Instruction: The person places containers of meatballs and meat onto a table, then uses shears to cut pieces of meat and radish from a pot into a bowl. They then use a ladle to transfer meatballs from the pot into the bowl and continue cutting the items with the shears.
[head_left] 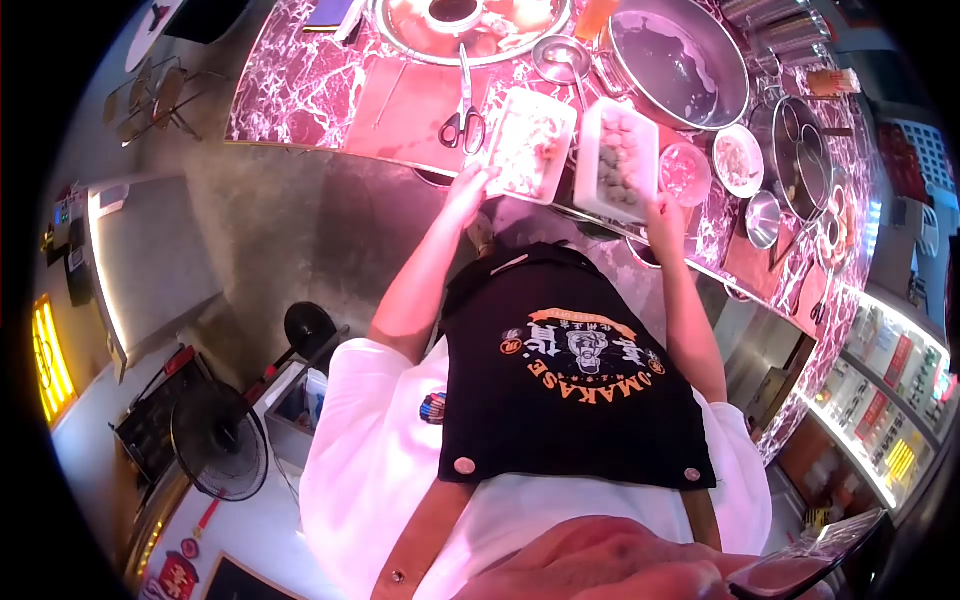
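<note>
My left hand [470, 192] is closed on the near left edge of a white rectangular tray [530, 145] that holds pale food pieces. A second white tray [617, 162], with rows of round balls, some pinkish and some grey, is gripped at its near right corner by my right hand [664, 215]. Both trays are side by side at the counter's front edge. Black-handled scissors [464, 112] lie just left of the first tray. A small bowl of pink food [685, 174] stands right beside the second tray.
Behind the trays are a large pot [674, 62], a ladle [560, 60] and a round food platter [470, 40]. To the right stand a white bowl [738, 160], a metal bowl [762, 219] and a dark pan [800, 155]. A fan [218, 440] stands at lower left.
</note>
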